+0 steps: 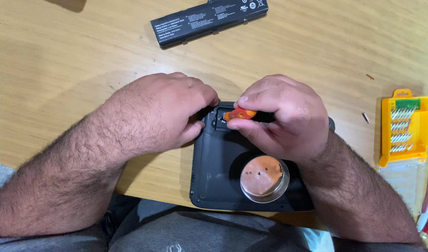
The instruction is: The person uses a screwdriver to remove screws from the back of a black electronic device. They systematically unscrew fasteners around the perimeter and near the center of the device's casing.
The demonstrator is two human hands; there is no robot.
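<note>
Head camera, looking down: I see a wooden bench [60, 60] with a black laptop [218, 168] lying underside-up at its near edge. My right hand [286, 119] rests on the laptop's upper part, fingers [251, 100] pinching the orange handle of a small screwdriver [239, 114]. My left hand [169, 112] presses against the laptop's upper left corner, fingers curled together; I cannot tell whether they grip anything. A round clear dish [264, 178] with a reddish base and a few tiny screws sits on the laptop, just below the right hand. A long black battery pack [208, 18] lies well apart, at the far side. A yellow bit case [404, 128] lies to the right.
</note>
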